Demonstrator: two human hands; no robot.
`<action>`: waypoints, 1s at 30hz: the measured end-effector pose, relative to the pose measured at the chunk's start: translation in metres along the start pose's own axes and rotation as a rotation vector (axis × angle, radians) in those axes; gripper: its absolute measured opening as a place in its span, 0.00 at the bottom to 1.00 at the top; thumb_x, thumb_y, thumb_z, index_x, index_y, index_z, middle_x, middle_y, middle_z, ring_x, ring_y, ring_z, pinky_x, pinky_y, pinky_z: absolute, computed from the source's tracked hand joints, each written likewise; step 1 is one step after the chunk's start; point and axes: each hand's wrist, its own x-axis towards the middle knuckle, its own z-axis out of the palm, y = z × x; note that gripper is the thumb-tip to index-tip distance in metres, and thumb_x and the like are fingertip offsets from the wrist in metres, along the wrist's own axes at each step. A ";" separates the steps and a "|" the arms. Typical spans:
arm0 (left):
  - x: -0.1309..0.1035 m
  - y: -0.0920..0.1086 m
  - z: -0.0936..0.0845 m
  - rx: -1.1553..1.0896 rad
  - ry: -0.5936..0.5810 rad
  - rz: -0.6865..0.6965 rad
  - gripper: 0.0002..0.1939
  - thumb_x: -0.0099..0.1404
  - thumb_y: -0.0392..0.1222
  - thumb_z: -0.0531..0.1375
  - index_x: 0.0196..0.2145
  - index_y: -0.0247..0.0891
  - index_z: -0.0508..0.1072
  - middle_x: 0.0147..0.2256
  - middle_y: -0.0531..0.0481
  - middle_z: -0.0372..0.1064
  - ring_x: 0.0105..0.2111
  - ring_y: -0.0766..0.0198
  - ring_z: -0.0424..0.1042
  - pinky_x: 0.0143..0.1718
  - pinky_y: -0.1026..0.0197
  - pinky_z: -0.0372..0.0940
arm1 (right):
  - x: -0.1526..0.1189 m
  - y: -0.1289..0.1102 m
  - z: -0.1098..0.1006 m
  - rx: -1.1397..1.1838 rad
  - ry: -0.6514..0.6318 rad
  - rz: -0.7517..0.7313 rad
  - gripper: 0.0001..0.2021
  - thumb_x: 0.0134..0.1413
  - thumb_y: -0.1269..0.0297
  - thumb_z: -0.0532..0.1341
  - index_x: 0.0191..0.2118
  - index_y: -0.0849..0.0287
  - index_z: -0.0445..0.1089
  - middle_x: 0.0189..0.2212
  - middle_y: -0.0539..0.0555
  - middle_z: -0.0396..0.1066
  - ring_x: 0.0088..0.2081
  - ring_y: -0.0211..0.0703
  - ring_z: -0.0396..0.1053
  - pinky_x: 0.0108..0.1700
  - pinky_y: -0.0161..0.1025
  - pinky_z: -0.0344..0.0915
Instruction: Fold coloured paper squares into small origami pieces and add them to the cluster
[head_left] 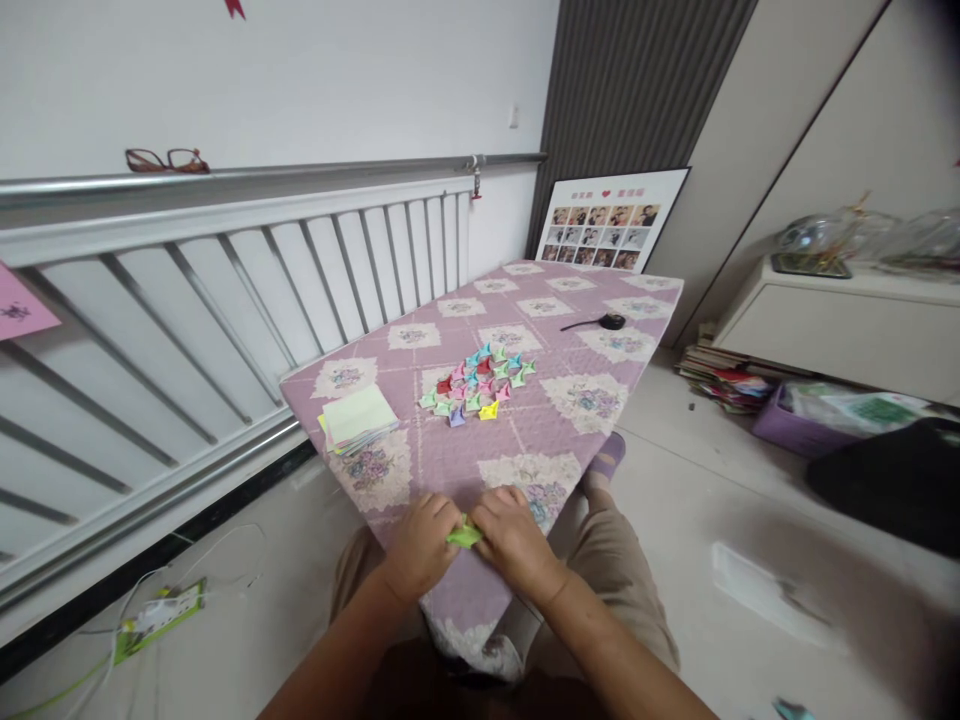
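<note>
A small piece of folded lime-green paper is pinched between my two hands, just above the near end of the table. My left hand has its fingers closed on the paper's left side. On the other side, my right hand grips it with curled fingers; the fingertips are partly hidden. Farther up the cloth stand several small folded paper pieces in rows, blue, red, pink and green, with a yellow one and a purple one at the near edge. A stack of coloured paper sheets lies to the left.
A purple flowered cloth covers the table. A black round object with a strap lies toward its far right. A white radiator runs along the left, with glasses above. A photo board leans at the far end.
</note>
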 end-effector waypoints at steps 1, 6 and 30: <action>-0.003 0.001 0.002 0.027 -0.003 0.012 0.07 0.59 0.30 0.54 0.33 0.39 0.68 0.38 0.48 0.66 0.42 0.56 0.62 0.45 0.54 0.56 | -0.003 -0.001 0.003 -0.063 0.025 -0.043 0.04 0.56 0.68 0.61 0.30 0.57 0.68 0.30 0.52 0.68 0.37 0.45 0.61 0.46 0.44 0.51; -0.020 0.004 0.025 0.104 -0.040 0.024 0.07 0.61 0.31 0.54 0.34 0.39 0.69 0.38 0.47 0.67 0.42 0.54 0.62 0.44 0.52 0.57 | -0.021 -0.003 0.022 -0.143 0.009 -0.104 0.06 0.58 0.66 0.60 0.29 0.57 0.68 0.28 0.51 0.66 0.35 0.44 0.59 0.46 0.44 0.52; -0.057 0.013 0.040 -0.160 0.158 -0.411 0.07 0.59 0.31 0.59 0.27 0.42 0.73 0.33 0.54 0.69 0.38 0.60 0.65 0.43 0.54 0.50 | -0.028 0.006 0.018 0.242 -0.139 0.134 0.07 0.48 0.72 0.67 0.30 0.56 0.69 0.31 0.49 0.68 0.38 0.43 0.63 0.45 0.42 0.52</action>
